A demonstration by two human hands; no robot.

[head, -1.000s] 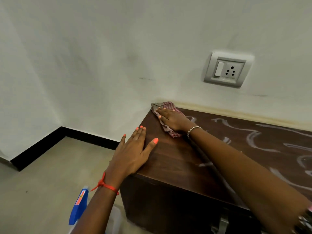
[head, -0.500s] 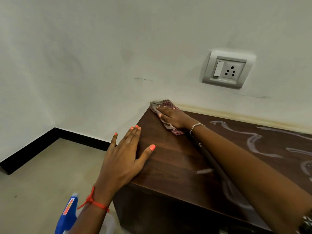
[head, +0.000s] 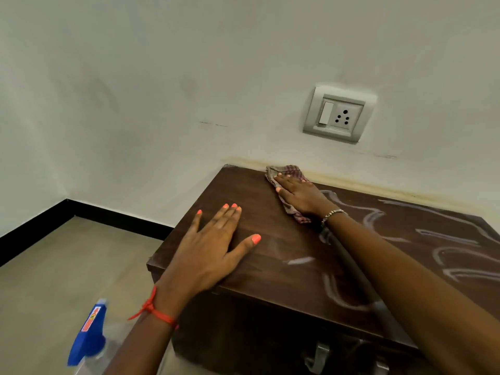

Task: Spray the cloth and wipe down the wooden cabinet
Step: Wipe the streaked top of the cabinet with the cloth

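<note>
A dark wooden cabinet (head: 270,266) stands against the wall, its top streaked with pale dusty smears on the right. My right hand (head: 300,196) presses flat on a checked cloth (head: 286,170) at the back of the top, close to the wall. My left hand (head: 213,244) lies flat with fingers spread on the front left part of the top, holding nothing. A spray bottle with a blue head (head: 88,331) stands on the floor at the lower left, beside my left forearm.
A white wall runs behind the cabinet with a switch and socket plate (head: 338,115) above it. A black skirting (head: 108,212) lines the beige floor on the left. Metal handles (head: 319,355) show on the cabinet's front.
My right hand has slid the cloth to the right along the back edge, away from the back left corner. My left hand stays flat on the top.
</note>
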